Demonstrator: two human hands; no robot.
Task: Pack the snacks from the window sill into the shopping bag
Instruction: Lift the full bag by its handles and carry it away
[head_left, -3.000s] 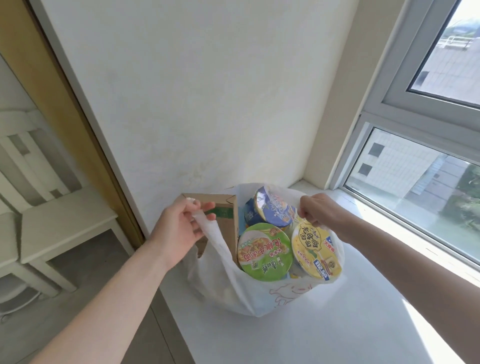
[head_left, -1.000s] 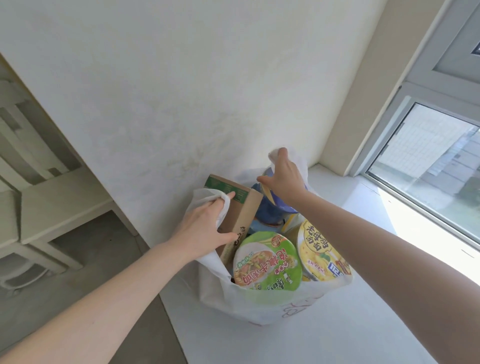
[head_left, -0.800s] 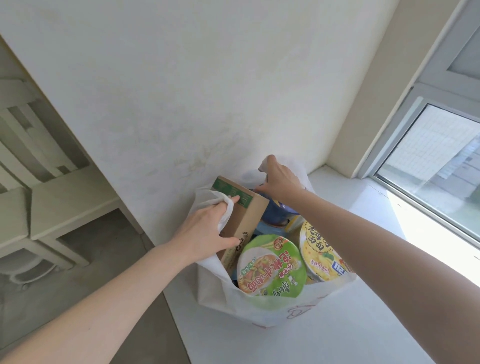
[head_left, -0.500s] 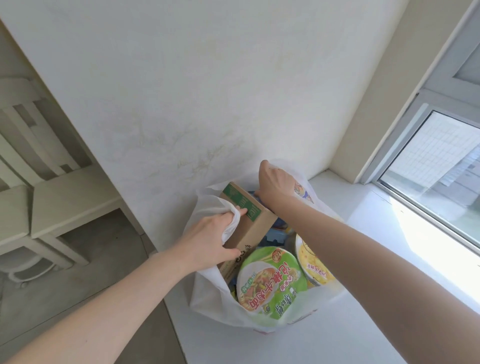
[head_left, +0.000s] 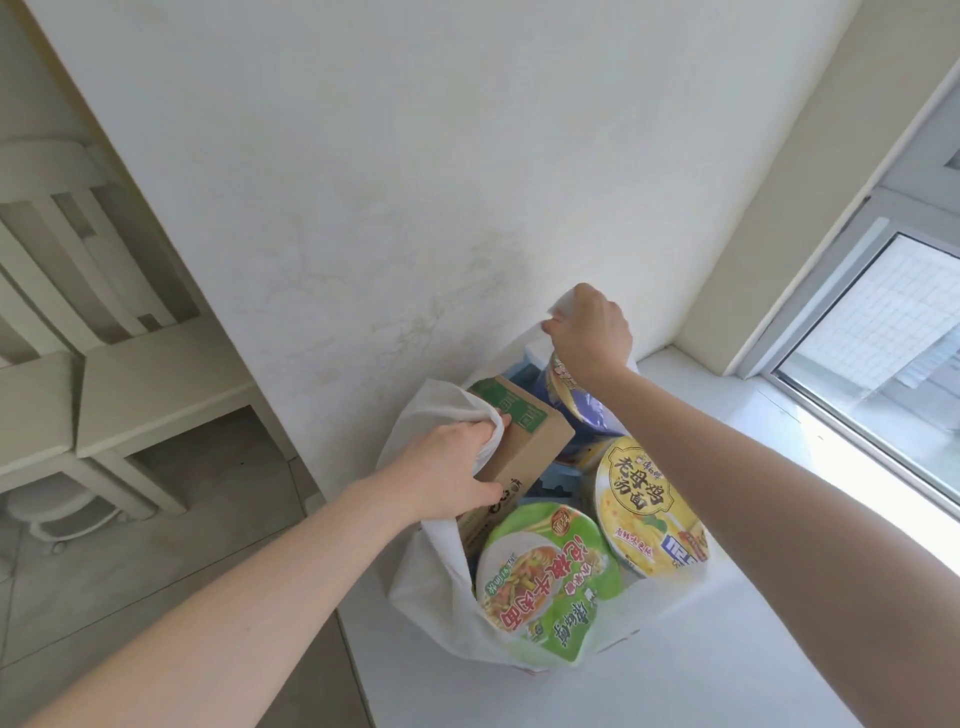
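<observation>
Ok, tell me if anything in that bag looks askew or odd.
The cardboard box pokes out of the shopping bag at a slant; the green noodle bowl and yellow noodle bowl sit tilted, not flat. Nothing looks spilled or damaged.

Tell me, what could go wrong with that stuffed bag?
1. The green noodle bowl and yellow noodle bowl sit tilted at the shopping bag's open mouth, so they might tumble onto the window sill if it is lifted.
2. The cardboard box's corner pokes up beside the left hand and could strain the thin bag.
</observation>
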